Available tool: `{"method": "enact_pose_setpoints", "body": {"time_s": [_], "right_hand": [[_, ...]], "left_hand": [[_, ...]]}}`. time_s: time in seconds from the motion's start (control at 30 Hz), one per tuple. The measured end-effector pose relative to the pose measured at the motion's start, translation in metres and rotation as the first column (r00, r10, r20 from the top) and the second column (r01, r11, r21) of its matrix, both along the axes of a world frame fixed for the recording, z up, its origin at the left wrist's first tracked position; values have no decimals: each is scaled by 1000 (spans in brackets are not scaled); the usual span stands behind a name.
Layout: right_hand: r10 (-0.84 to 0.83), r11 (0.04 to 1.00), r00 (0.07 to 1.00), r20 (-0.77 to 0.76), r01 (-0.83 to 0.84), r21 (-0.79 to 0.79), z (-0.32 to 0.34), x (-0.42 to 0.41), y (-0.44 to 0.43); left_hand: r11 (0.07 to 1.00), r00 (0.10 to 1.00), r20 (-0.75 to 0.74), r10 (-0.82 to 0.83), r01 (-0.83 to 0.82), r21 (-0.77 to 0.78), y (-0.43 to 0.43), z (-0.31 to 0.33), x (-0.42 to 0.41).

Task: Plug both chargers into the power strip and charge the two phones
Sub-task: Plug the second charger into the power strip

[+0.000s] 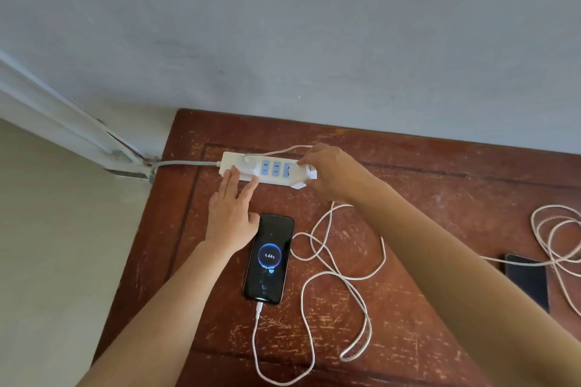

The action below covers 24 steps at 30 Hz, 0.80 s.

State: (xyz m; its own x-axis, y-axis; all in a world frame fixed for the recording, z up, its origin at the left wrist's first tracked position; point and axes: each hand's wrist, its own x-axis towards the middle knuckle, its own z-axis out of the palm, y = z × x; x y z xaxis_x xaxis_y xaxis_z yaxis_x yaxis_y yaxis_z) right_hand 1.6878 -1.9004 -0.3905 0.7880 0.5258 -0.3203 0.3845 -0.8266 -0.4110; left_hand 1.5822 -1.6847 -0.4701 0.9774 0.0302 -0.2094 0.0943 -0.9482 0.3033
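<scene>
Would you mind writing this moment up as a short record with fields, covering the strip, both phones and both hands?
power strip: white, on the wooden table near the wall
first charger: plugged in at the strip's left end
lit phone: cable attached, screen shows 44% charging
dark phone: right edge, screen off, partly hidden by the arm
left hand: flat, fingertips steadying the strip
right hand: at the strip's right end, on the second charger

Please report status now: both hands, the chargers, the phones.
Left hand flat, steadying power strip. Right hand pushing second charger in. Near phone charging, 44%. Second phone dark. Nothing blocking.
</scene>
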Motion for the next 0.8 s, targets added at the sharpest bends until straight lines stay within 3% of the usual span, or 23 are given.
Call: {"method": "enact_pose_setpoints", "body": {"time_s": [0.47, 0.67, 0.8], "right_hand": [[24, 997, 999, 43, -21, -81, 12, -2, 7], [-51, 999, 999, -9, 51, 6, 11, -2, 28], [-2, 997, 1000, 27, 4, -76, 12, -7, 30]], "left_hand": [[995, 995, -35, -95, 96, 26, 13, -2, 0], [992, 992, -30, -121, 122, 24, 18, -1, 1], [991, 991, -19, -133, 134, 17, 19, -1, 1]]}}
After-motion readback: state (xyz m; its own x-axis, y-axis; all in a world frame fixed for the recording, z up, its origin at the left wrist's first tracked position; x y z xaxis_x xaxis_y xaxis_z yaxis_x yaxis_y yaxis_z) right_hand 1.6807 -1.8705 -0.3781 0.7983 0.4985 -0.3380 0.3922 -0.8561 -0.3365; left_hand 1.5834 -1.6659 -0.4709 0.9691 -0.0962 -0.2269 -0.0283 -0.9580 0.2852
